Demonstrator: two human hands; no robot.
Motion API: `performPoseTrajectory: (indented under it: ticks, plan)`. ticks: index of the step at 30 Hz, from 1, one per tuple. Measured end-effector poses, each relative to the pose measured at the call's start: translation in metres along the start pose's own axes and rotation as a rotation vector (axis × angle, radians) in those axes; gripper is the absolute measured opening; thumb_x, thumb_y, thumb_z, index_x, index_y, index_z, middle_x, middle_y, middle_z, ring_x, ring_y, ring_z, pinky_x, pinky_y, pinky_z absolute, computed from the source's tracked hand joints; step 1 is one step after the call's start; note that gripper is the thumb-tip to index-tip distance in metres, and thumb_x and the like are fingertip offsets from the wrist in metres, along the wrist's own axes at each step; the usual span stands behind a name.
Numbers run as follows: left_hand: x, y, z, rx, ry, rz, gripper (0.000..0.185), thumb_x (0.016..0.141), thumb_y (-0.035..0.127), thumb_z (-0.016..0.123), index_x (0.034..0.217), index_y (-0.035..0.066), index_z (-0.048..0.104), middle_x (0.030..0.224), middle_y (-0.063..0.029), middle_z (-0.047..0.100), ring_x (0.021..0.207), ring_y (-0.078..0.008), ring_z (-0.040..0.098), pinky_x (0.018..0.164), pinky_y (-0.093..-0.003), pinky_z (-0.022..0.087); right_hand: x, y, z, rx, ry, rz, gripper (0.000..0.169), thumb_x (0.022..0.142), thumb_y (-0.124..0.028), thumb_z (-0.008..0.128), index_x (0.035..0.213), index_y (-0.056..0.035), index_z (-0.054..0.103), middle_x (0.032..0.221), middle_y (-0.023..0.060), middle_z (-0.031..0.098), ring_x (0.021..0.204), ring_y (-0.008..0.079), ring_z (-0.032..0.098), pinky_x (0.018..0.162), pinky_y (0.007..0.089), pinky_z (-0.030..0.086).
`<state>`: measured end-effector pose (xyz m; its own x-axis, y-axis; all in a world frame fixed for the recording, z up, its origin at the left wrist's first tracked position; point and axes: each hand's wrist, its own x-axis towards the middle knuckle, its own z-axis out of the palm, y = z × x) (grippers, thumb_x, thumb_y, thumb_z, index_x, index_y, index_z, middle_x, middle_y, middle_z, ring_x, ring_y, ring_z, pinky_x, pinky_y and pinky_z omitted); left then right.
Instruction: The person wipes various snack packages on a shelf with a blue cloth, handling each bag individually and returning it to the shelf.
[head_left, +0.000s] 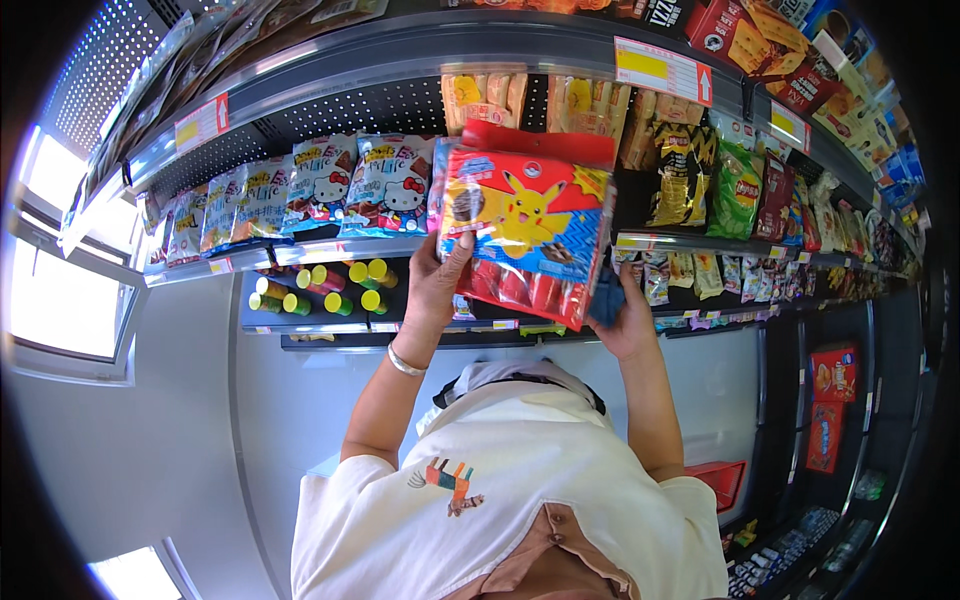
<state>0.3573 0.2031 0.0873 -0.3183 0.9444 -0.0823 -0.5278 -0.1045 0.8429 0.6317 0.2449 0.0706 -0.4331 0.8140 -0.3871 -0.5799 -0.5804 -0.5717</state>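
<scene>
A red, blue and yellow snack bag (529, 221) with a yellow cartoon character and cookies printed on it is held up before the shelves. My left hand (439, 281) grips its lower left side, thumb on the front. On the right, my right hand (628, 319) holds a dark blue cloth (606, 298) beside the bag's lower right edge; the bag partly hides whether those fingers also touch it. Behind the bag, light blue snack bags (386, 184) stand on the shelf at left, with clear packs of wrapped snacks (484, 97) above.
A black and gold bag (679, 176) and a green chip bag (739, 191) stand on the shelf to the right. Yellow-lidded tubs (337, 304) lie on the lower shelf. A shelf edge with price tags (664, 67) runs above. A red basket (720, 484) is at lower right.
</scene>
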Motion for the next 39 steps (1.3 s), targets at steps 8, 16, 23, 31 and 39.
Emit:
performPoseTrajectory:
  ticks: [8,16,23,31,39]
  plan:
    - [0.037,0.013,-0.024,0.087,0.144,0.080,0.055,0.089,0.031,0.076,0.122,-0.007,0.053,0.104,-0.0098,0.066,0.091,-0.0115,0.064,0.078,-0.0258,0.053,0.009,0.014,0.015,-0.032,-0.043,-0.012,0.044,0.102,-0.042,0.049,0.119,-0.0038,0.063,0.115,0.0131,0.068,0.101,0.0262,0.064,0.077,0.0414,0.054]
    - [0.068,-0.004,-0.031,0.136,0.305,0.046,0.053,0.093,0.036,0.070,0.125,-0.004,0.055,0.109,-0.0106,0.066,0.097,-0.0140,0.064,0.083,-0.0273,0.052,0.036,-0.007,-0.011,-0.023,-0.198,0.027,0.042,0.103,-0.039,0.045,0.123,-0.0064,0.063,0.125,0.0118,0.064,0.107,0.0240,0.062,0.083,0.0391,0.052]
    - [0.081,0.003,-0.029,0.324,0.388,0.207,0.050,0.097,0.036,0.063,0.125,-0.005,0.055,0.114,-0.0119,0.064,0.102,-0.0167,0.059,0.090,-0.0300,0.048,0.055,-0.025,-0.040,-0.009,-0.183,0.155,0.041,0.102,-0.040,0.047,0.120,-0.0066,0.063,0.124,0.0126,0.064,0.109,0.0251,0.062,0.082,0.0388,0.054]
    - [0.049,-0.010,0.040,0.961,0.701,0.982,0.034,0.103,0.020,0.052,0.128,-0.002,0.051,0.125,-0.0171,0.054,0.117,-0.0264,0.051,0.103,-0.0395,0.039,0.056,-0.050,-0.070,0.049,-0.193,0.219,0.040,0.102,-0.040,0.048,0.118,-0.0064,0.063,0.122,0.0121,0.064,0.109,0.0260,0.062,0.081,0.0381,0.055]
    - [0.082,-0.060,0.194,0.921,-0.004,0.818,0.061,0.083,-0.005,0.067,0.138,-0.003,0.040,0.139,-0.0199,0.044,0.132,-0.0305,0.044,0.108,-0.0402,0.039,0.045,-0.068,-0.102,0.095,-0.257,0.189,0.040,0.098,-0.037,0.056,0.122,-0.0056,0.062,0.128,0.0140,0.060,0.116,0.0271,0.057,0.087,0.0405,0.054]
